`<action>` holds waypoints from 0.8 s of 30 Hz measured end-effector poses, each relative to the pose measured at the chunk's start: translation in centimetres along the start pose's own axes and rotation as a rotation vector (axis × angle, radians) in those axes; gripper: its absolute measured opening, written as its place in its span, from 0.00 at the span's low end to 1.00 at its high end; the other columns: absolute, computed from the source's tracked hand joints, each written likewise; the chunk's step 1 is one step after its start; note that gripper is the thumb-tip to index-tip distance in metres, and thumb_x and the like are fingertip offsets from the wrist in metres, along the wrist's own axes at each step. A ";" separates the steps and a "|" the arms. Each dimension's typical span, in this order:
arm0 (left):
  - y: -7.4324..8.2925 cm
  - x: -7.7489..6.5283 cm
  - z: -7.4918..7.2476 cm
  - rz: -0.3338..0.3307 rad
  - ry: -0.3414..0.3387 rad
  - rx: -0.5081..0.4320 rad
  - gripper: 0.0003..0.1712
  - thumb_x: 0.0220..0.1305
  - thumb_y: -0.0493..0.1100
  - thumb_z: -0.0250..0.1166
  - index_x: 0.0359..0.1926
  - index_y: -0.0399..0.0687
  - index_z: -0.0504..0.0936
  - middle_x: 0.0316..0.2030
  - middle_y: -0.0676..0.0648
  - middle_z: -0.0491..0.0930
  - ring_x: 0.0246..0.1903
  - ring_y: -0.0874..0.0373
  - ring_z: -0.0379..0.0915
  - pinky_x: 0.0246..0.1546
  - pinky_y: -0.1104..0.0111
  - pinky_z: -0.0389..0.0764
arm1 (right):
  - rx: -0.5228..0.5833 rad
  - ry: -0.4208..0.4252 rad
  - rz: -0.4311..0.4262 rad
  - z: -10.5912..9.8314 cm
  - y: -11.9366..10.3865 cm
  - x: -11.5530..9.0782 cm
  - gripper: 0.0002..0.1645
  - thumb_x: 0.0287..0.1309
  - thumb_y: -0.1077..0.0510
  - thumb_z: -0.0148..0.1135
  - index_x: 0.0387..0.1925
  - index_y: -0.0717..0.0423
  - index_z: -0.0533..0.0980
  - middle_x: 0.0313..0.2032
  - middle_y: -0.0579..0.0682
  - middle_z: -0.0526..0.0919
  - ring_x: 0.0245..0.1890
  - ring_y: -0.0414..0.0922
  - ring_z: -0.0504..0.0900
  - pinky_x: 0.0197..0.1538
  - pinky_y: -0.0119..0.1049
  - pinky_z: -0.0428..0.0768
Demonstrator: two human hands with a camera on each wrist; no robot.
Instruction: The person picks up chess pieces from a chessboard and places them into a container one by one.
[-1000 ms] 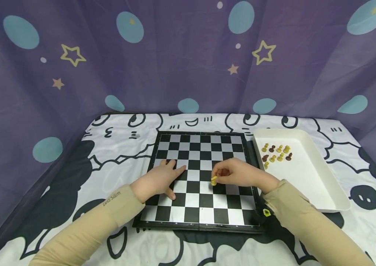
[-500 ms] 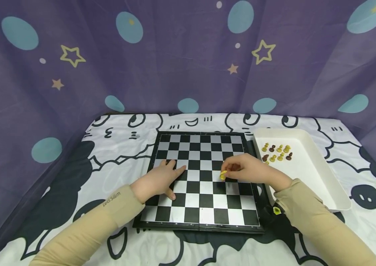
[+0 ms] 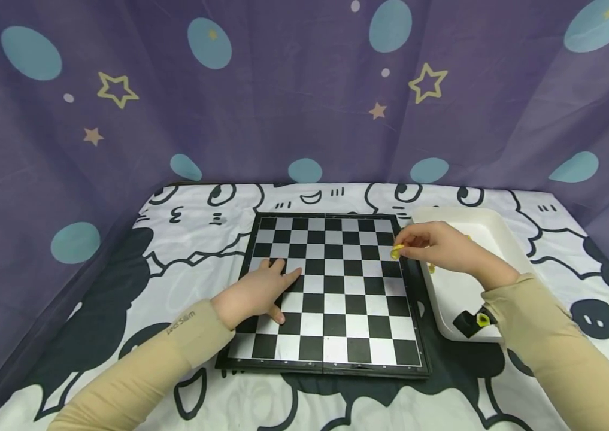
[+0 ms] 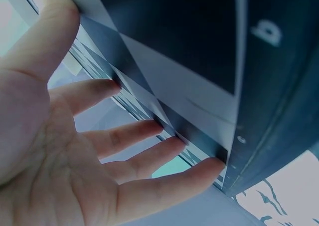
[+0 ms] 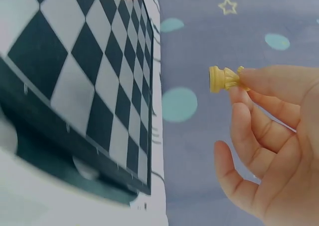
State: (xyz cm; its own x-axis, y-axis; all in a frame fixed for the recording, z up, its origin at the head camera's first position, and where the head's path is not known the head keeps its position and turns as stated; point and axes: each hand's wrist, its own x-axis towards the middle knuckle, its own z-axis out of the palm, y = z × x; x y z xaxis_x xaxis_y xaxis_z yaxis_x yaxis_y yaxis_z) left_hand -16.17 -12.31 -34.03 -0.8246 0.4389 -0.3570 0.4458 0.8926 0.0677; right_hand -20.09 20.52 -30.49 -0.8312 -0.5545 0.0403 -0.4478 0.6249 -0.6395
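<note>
A black-and-white chessboard (image 3: 331, 299) lies flat at the centre of the head view. Fingers spread, my left hand (image 3: 257, 291) rests on its left side; the left wrist view has the fingertips at the board's surface near its edge. My right hand (image 3: 441, 244) is over the gap between the board's right edge and the white tray (image 3: 466, 305). Between thumb and fingers it pinches a yellow chess piece (image 5: 219, 80), which has a round base and a ridged, carved body. The fingers cover the top of that piece.
Right of the board, the tray holds chess pieces, mostly hidden behind my right hand; one yellow piece (image 3: 431, 268) shows below it. A patterned black-and-white cloth (image 3: 196, 209) covers the table. A purple curtain (image 3: 261, 108) stands behind.
My right hand has lifted the yellow chess piece from over the board's right half and carried it right and away from me, towards the tray. The left hand has stayed put.
</note>
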 end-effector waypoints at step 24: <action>-0.1 0.0 0.1 0.006 0.005 0.016 0.57 0.37 0.54 0.76 0.70 0.46 0.61 0.62 0.31 0.62 0.59 0.34 0.60 0.52 0.51 0.75 | -0.027 0.071 0.236 -3.0 6.4 -1.8 0.12 0.62 0.56 0.59 0.42 0.60 0.79 0.35 0.56 0.83 0.27 0.39 0.75 0.25 0.35 0.76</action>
State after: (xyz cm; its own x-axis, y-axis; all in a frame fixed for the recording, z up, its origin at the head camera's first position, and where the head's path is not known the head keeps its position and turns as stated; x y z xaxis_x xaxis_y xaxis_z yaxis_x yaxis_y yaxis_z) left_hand -16.19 -12.42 -34.13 -0.8235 0.4448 -0.3522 0.4561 0.8882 0.0553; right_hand -22.44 27.15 -32.39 -0.9346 -0.3517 -0.0534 -0.2460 0.7475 -0.6170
